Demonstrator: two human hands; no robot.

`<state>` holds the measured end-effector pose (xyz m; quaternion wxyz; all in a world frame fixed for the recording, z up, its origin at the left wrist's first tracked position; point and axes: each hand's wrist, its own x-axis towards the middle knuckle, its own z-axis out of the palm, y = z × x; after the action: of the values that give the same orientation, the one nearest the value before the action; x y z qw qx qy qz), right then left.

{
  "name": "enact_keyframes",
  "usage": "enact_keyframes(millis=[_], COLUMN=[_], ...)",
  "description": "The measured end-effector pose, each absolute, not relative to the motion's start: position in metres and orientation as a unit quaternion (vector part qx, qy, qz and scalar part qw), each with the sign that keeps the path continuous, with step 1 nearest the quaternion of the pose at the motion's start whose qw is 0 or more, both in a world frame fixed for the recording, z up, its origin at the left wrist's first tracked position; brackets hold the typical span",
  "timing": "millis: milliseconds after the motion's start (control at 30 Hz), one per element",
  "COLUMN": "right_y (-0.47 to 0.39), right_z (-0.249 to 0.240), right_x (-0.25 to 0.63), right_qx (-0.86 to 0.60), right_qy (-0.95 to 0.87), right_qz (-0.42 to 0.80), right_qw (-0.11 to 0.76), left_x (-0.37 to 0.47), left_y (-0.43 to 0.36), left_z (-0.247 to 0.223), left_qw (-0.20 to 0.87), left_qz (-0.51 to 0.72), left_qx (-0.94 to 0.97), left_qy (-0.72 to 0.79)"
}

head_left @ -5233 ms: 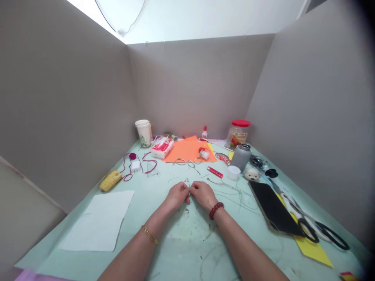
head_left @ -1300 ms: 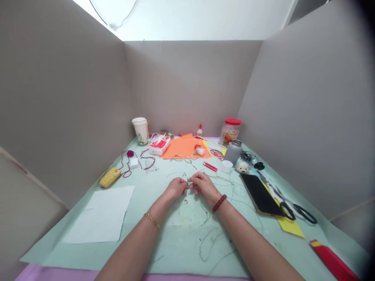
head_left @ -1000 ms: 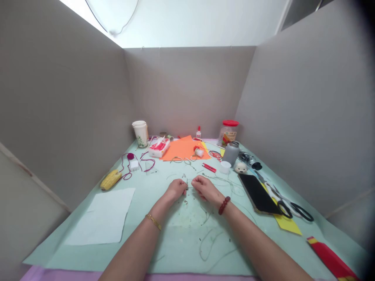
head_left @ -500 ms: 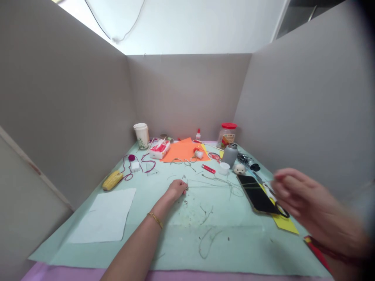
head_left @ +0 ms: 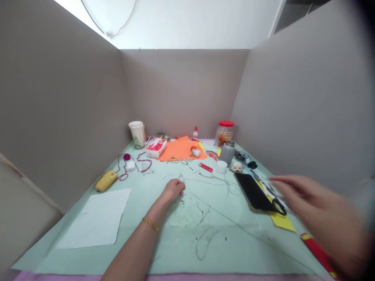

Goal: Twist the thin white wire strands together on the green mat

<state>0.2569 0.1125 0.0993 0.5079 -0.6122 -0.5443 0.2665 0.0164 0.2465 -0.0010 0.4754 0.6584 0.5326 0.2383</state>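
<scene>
My left hand (head_left: 175,189) rests on the sheet near the middle with its fingers pinched together. They close on a thin greenish cord (head_left: 225,214), close to a small dark knotted bit. One strand slants from these fingers down to the lower right edge. Another loose strand trails right towards a tangle of cord. My right hand (head_left: 319,212) is smeared by motion at the right, over the area beside the black-handled scissors (head_left: 279,206). Its fingers point left; whether they grip anything does not show. A black phone (head_left: 254,192) lies left of the scissors.
Cord scraps (head_left: 203,212) and a curved cord piece (head_left: 202,246) lie in front. White cloth (head_left: 96,218) and a yellow corn-shaped thing (head_left: 106,180) are left. Farther back stand a grey bottle (head_left: 227,154), red-lidded jar (head_left: 225,132), red lighter (head_left: 206,167) and tissue pack (head_left: 156,148).
Before, strands stretched rightward from my left hand to my right hand. Now one strand slants down to the lower right, and my right hand's fingers look straighter. My left hand keeps its pinch.
</scene>
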Motion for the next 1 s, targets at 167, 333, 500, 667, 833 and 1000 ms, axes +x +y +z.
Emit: enact_keyframes(millis=[167, 333, 500, 667, 833, 1000], right_y=[0.19, 0.245, 0.242, 0.242, 0.239, 0.234], right_z=[0.054, 0.014, 0.014, 0.01, 0.009, 0.01], right_x=[0.182, 0.16, 0.176, 0.18, 0.179, 0.173], right_qx=[-0.596, -0.588, -0.576, -0.598, -0.631, -0.676], right_qy=[-0.712, -0.748, -0.707, -0.662, -0.649, -0.633], right_qz=[0.164, 0.157, 0.285, 0.302, 0.252, 0.195], right_qw=[0.333, 0.265, 0.296, 0.336, 0.342, 0.323], left_x=[0.018, 0.018, 0.018, 0.019, 0.019, 0.015], left_y=[0.248, 0.252, 0.25, 0.245, 0.245, 0.25], left_z=[-0.006, -0.012, -0.008, 0.003, 0.001, -0.009], left_qw=[0.466, 0.462, 0.469, 0.464, 0.44, 0.477], left_qz=[0.255, 0.256, 0.254, 0.236, 0.23, 0.233], left_qx=[0.665, 0.666, 0.658, 0.649, 0.659, 0.658], left_qy=[0.524, 0.527, 0.531, 0.555, 0.565, 0.534])
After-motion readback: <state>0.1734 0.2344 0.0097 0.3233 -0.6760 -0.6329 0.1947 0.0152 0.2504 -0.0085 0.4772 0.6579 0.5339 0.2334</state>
